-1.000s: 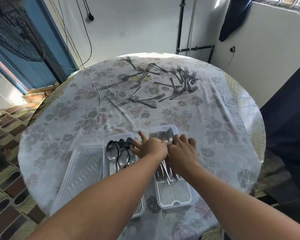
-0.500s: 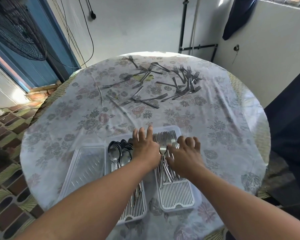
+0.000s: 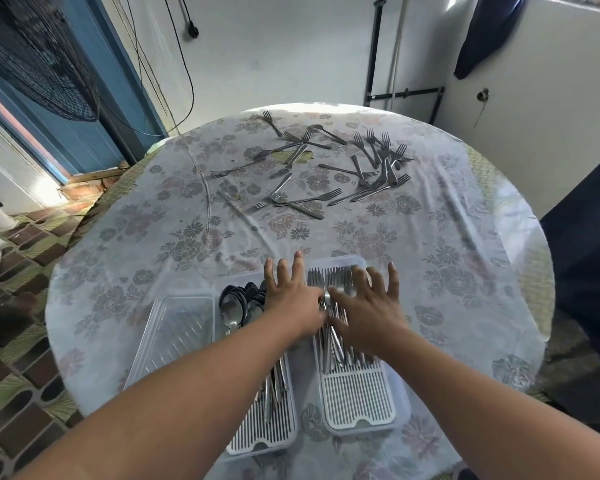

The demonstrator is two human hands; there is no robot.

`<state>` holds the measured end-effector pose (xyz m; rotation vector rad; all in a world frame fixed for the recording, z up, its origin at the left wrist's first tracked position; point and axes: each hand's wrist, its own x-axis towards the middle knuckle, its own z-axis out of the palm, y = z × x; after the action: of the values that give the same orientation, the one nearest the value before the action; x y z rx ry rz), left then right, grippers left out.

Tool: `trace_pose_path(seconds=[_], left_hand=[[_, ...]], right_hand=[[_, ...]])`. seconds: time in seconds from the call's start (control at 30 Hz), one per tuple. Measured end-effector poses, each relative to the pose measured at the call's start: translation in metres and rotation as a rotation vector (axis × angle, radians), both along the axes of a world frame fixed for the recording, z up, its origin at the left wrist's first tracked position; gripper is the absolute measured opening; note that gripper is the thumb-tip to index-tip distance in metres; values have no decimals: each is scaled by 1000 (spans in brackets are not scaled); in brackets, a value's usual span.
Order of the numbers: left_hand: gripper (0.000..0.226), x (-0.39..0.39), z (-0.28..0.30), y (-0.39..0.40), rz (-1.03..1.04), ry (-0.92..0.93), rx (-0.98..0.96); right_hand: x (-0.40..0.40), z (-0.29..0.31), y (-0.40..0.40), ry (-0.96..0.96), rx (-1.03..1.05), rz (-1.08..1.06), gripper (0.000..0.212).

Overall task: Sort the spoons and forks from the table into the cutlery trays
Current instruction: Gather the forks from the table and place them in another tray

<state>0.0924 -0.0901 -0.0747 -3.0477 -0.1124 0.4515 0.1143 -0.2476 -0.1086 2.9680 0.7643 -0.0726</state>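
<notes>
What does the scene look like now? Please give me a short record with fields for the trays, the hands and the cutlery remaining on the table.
fork tray: right, holds forks
spoon tray: middle, holds spoons
clear lid: left, holds no cutlery
left hand: fingers spread, between the two filled trays
right hand: fingers spread, over the forks in the tray
loose cutlery: mostly forks, scattered on the far side of the table

Loose steel forks (image 3: 329, 168) are lying scattered at upper centre. Spoons (image 3: 238, 304) are filling the middle tray (image 3: 267, 434); aligned forks (image 3: 333, 277) are filling the right tray (image 3: 361, 407).
</notes>
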Motion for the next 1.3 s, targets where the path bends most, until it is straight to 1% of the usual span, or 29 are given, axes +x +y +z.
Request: trace_pose_path(seconds=[0.13, 0.23, 0.37, 0.43, 0.53, 0.63, 0.73, 0.8, 0.87, 0.93, 1.0, 1.07, 1.17, 1.23, 1.3], left_hand=[[50, -2, 0, 3, -5, -13, -16], [49, -3, 1, 3, -12, -26, -26], [45, -4, 5, 1, -14, -71, -88], [45, -2, 7, 0, -4, -128, -156], [37, 2, 11, -1, 66, -217, -286], [33, 5, 17, 1, 136, -291, -349], [30, 9, 23, 3, 125, -311, -413], [24, 12, 26, 3, 142, -319, -549], [18, 15, 30, 0, 221, -341, -778], [15, 15, 34, -4, 304, -379, -910], [14, 13, 35, -8, 354, -416, -957], [14, 11, 34, -15, 386, -435, -993], [15, 15, 28, -27, 411, -454, -1001], [15, 20, 24, -37, 437, -476, -992], [15, 25, 19, -54, 497, -509, -976]], right_hand=[[13, 4, 1, 37, -60, 12, 67], [17, 3, -1, 58, -43, 2, 65], [14, 2, -2, 45, -44, -2, 69], [14, 3, -1, 31, 38, -22, 67], [8, 6, 1, -8, 229, -95, 56], [-1, 13, 3, 20, 423, -291, 48], [-12, 23, 3, 33, 593, -428, 43], [-16, 28, 6, 59, 704, -421, 39], [-19, 33, 12, 88, 849, -398, 36], [-19, 38, 22, 121, 1008, -422, 32], [-17, 43, 28, 182, 1123, -476, 29], [-15, 42, 26, 233, 1195, -502, 27], [-6, 37, 11, 290, 1243, -514, 23], [2, 31, -3, 356, 1274, -493, 18], [11, 26, -23, 436, 1278, -458, 18]])
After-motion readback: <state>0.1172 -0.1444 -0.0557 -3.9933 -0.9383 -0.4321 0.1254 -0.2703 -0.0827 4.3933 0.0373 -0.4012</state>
